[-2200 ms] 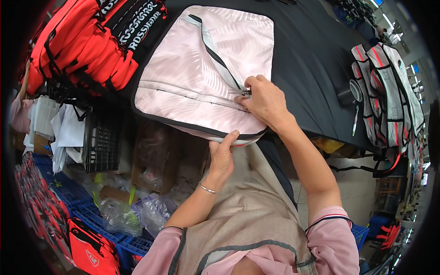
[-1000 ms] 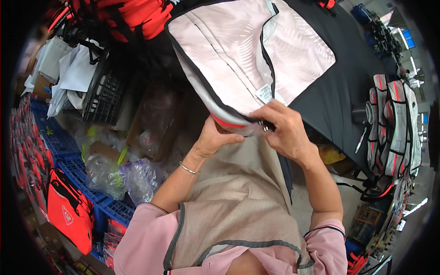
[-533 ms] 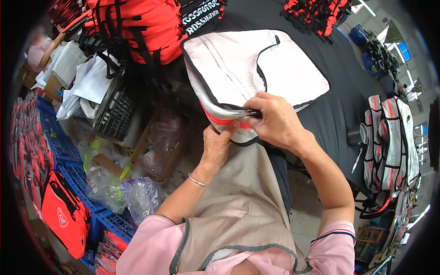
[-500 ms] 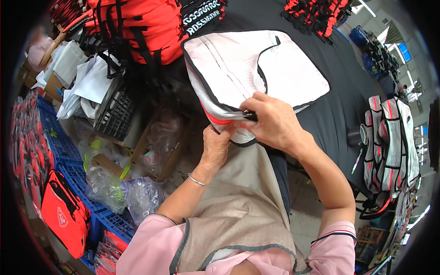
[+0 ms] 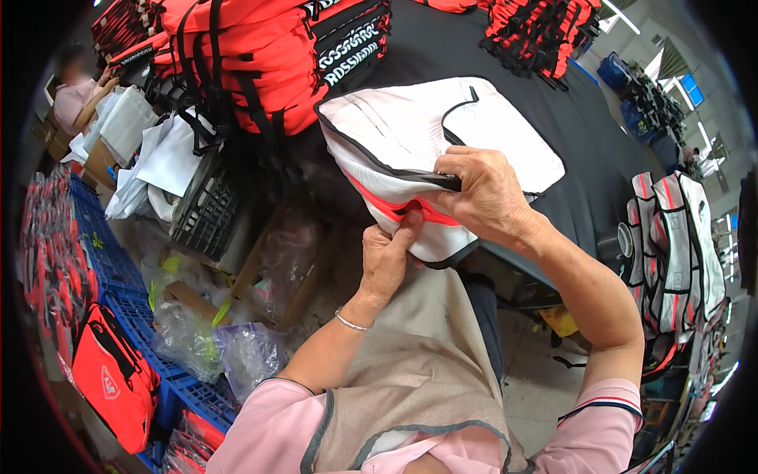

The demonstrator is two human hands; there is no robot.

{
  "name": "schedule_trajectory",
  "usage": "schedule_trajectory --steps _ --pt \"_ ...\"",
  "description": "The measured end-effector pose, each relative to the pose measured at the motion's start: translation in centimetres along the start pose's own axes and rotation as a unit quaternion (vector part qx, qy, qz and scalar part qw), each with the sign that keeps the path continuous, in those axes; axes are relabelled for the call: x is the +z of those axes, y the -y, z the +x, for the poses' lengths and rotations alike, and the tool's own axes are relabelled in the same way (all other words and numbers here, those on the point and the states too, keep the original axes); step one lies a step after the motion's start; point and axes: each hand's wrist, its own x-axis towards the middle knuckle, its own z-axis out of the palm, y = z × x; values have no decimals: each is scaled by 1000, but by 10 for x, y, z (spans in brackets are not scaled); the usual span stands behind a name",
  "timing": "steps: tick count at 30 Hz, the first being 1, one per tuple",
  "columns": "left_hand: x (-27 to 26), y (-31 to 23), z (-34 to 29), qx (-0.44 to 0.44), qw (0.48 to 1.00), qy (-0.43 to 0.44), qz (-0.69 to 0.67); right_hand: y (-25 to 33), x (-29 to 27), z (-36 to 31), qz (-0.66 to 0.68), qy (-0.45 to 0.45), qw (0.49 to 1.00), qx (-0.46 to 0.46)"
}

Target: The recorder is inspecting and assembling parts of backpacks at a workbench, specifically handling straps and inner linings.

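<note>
A white bag point(image 5: 505, 130) with black edging lies on the black-covered table, its near side hanging at the table's edge in front of me. Along that side runs a bright red strip point(image 5: 369, 197). My right hand point(image 5: 488, 193) is closed on the bag's black edge, pulling it up and apart from the red strip. Lower down, my left hand point(image 5: 385, 259) pinches the bag's side just under the red strip, thumb on top. Folds of the bag hide some of the fingertips. A loose black strap point(image 5: 452, 126) curves over the white panel.
Stacked red bags point(image 5: 272, 99) stand at the far left of the black table cover point(image 5: 584, 150). White-and-grey bags point(image 5: 675, 237) hang at the right near a dark cup point(image 5: 614, 243). Blue crates point(image 5: 130, 304), plastic wrapping and a red bag point(image 5: 110, 379) fill the left. Another person point(image 5: 73, 103) works far left.
My right hand has drawn the black edge up and to the right, and more of the red strip shows. My left hand has shifted slightly right and down with the bag's side.
</note>
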Motion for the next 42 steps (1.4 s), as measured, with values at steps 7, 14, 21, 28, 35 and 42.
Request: schedule_trajectory --steps 7,14,21,28,35,42 --pt "-17 43 -11 -72 996 -39 38 -35 -22 9 20 -127 991 33" --pt "-40 77 -64 -207 975 -39 67 -80 -17 -23 44 -133 975 172" --pt "-66 53 -19 -93 986 35 -137 -30 -6 -87 175 73 974 127" --pt "-55 62 37 76 968 -211 109 -29 -7 -87 230 225 944 65" --pt "-13 42 5 132 964 -127 191 9 54 -33 -42 13 998 39" --pt "-76 90 -2 134 943 -79 296 -28 29 -35 -68 -54 996 -15"
